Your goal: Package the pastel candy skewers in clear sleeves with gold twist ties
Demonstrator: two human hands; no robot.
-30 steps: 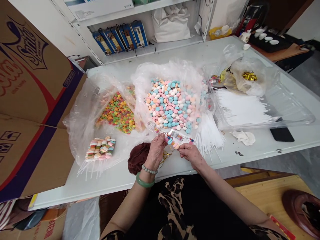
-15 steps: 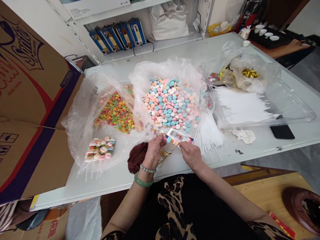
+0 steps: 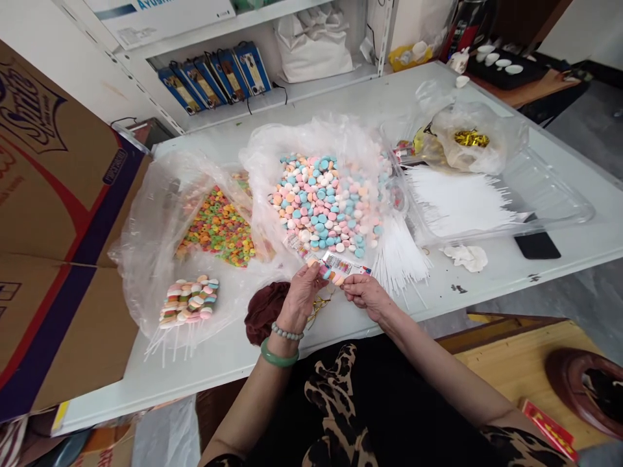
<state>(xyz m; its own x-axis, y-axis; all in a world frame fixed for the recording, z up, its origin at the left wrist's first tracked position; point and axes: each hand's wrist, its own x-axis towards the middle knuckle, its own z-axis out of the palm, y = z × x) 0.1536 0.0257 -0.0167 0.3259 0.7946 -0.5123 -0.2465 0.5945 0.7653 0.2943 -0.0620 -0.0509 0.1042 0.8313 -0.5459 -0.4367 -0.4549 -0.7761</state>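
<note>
Between my hands is a candy skewer (image 3: 331, 275), a row of pastel candies in blue, pink and orange. My left hand (image 3: 304, 285), with a green bangle and beads at the wrist, pinches the candies at its upper left end. At the other end, the fingers of my right hand (image 3: 366, 295) are closed round the stick, which they mostly hide. Printed wrappers (image 3: 343, 264) lie just beyond my hands. Beside my left hand are a dark red cloth (image 3: 265, 312) and gold twist ties (image 3: 318, 308). Finished-looking candy skewers (image 3: 189, 301) lie stacked at the left.
Behind my hands, an open plastic bag holds pastel candies (image 3: 316, 201); another holds colourful ring candies (image 3: 219, 227). White sticks (image 3: 402, 256) lie at the right, more in a clear tray (image 3: 559, 214). A cardboard box (image 3: 58, 259) stands left. A black phone-like slab (image 3: 538, 246) lies near the edge.
The camera view has shifted slightly. Both hands still hold the candy skewer; my left fingertips sit a little further up its left end.
</note>
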